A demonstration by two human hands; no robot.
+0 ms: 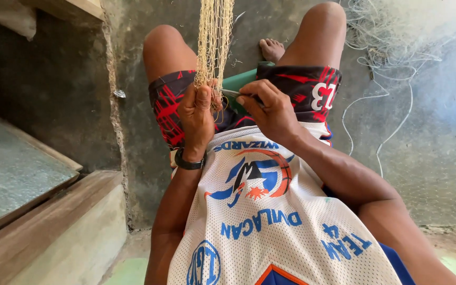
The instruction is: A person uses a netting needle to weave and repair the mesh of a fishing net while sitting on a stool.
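Left hand point(197, 113) clenches the net point(215, 42) — right hand point(270, 108) pinches a netting needle point(230, 93).

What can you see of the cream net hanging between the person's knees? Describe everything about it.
The net is a cream, knotted twine mesh, gathered into a narrow bundle. It hangs down from the top edge of the view, between the bare knees. Its lower end is bunched in the left hand, whose fingers pinch it. The right hand holds a thin tool at that gathered end. Loose yellowish strands dangle below.
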